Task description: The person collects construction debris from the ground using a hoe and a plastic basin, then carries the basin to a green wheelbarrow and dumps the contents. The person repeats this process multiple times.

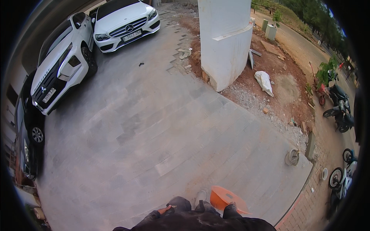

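Observation:
Low in the head view, my left hand (164, 210) shows beside a dark trouser leg (180, 203). Its fingers look drawn together, and a small pale bit shows at their tips, too small to name. An orange plastic basin (220, 197) is at my lower right, just past a greyish shoe (200, 195). A dark sleeve or trouser part (231, 211) overlaps the basin's near side. I cannot make out my right hand there, nor whether it touches the basin.
Grey paving (154, 134) spreads ahead. White cars (125, 23) and a dark car (31, 142) stand left. A white pillar (223, 46) rises by red soil with a white sack (264, 82). A bucket (292, 157) stands right, near motorcycles (341, 109).

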### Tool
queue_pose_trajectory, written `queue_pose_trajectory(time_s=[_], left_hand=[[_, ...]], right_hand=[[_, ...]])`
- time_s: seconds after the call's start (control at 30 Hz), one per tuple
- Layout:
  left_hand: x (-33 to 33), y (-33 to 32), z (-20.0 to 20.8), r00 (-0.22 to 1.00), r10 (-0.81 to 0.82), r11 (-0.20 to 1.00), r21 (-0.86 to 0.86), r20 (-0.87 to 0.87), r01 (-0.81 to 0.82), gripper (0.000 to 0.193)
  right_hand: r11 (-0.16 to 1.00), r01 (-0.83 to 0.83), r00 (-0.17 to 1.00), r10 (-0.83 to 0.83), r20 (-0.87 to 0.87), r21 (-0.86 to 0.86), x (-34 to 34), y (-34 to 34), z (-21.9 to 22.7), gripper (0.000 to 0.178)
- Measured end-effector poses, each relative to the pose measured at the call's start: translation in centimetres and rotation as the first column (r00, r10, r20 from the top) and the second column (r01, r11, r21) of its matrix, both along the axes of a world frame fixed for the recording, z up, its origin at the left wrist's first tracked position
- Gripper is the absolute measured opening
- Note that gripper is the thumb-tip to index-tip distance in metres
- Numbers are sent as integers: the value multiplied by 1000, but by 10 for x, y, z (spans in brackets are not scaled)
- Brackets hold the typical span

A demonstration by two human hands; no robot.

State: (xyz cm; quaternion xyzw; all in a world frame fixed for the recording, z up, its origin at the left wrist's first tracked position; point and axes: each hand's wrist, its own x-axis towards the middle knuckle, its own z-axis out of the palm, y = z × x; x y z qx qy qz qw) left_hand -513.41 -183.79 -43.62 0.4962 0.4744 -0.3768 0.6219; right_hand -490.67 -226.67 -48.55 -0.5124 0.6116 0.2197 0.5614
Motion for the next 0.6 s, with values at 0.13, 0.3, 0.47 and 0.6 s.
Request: queue_pose_trajectory(time_s=[0.13, 0.3, 0.47, 0.6], left_hand=[[135, 56, 63, 997, -46, 995, 86, -63, 51, 88], [232, 144, 11, 987, 104, 979, 163, 122, -123, 77], [364, 255, -13, 960, -259, 905, 373, 104, 204, 63], [487, 327, 24, 967, 211, 962, 147, 142, -231, 48]], right_hand=[[970, 205, 971, -218, 95, 131, 119, 46, 16, 39], [961, 211, 963, -236, 131, 180, 245, 138, 34, 39], [981, 192, 980, -193, 49, 31, 356, 206, 32, 35], [989, 82, 990, -95, 102, 127, 459, 234, 50, 37]])
